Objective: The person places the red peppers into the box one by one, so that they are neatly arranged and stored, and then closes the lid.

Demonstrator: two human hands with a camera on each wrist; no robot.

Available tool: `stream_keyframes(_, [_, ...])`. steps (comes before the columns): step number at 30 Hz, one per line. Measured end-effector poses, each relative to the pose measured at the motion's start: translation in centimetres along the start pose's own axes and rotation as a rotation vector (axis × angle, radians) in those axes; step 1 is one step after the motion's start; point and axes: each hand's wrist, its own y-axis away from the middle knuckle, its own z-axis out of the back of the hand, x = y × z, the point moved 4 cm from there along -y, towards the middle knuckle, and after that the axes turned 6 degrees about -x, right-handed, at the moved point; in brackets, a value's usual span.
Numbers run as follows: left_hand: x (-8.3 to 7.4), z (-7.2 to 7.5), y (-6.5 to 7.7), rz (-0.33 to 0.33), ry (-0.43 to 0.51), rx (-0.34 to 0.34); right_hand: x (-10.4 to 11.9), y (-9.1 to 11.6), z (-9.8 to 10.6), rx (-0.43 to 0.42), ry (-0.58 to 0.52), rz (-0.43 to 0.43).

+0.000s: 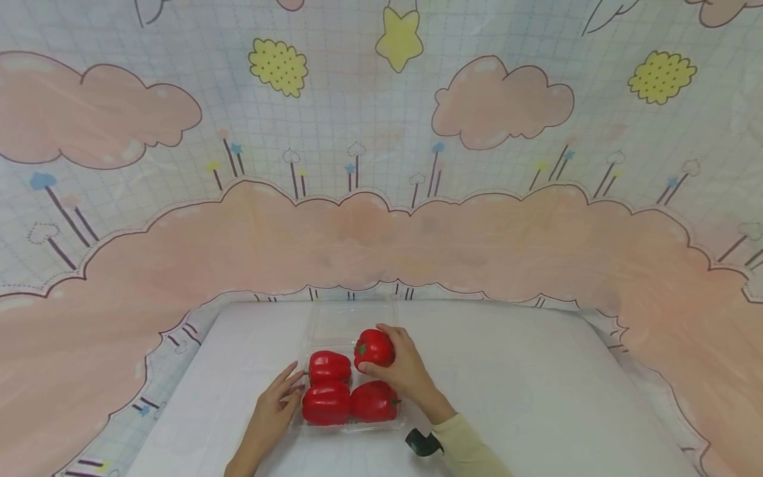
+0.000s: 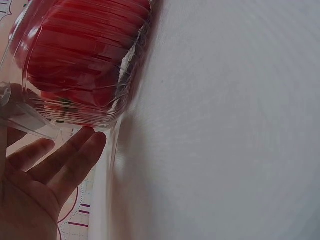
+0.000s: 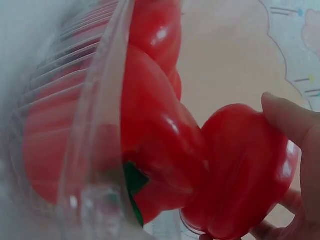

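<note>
My right hand (image 1: 403,368) grips a red bell pepper (image 1: 373,350) over the back right of a clear plastic clamshell box (image 1: 346,428). Its green stem end faces left in the head view. In the right wrist view the gripped pepper (image 3: 245,170) is beside another pepper (image 3: 155,130) that lies in the box. Three red bell peppers (image 1: 326,403) lie in the tray, two at the left and one at front right. My left hand (image 1: 274,414) rests at the box's left side with fingers extended, fingertips right at the clear wall (image 2: 75,117).
The box's transparent lid (image 1: 352,321) lies folded open toward the back. Under everything is a white tabletop (image 1: 524,391). A dark green-black object (image 1: 423,442) is by the right sleeve. A patterned cloth (image 1: 381,245) with clouds hangs behind the table.
</note>
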Motion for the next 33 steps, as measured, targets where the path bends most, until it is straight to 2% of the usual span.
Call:
stream_keyframes(5, [0.0,0.0,0.0,0.012,-0.009,0.000,-0.5,-0.1,-0.7,0.002,0.071,-0.012])
stream_keyframes(12, [0.0,0.0,0.1,0.012,-0.006,-0.002,-0.9,-0.2,-1.5,0.010,0.149,0.022])
stream_keyframes(33, [-0.3,-0.1,0.0,0.026,-0.008,0.005,-1.2,-0.4,-2.8,-0.022,0.375,0.045])
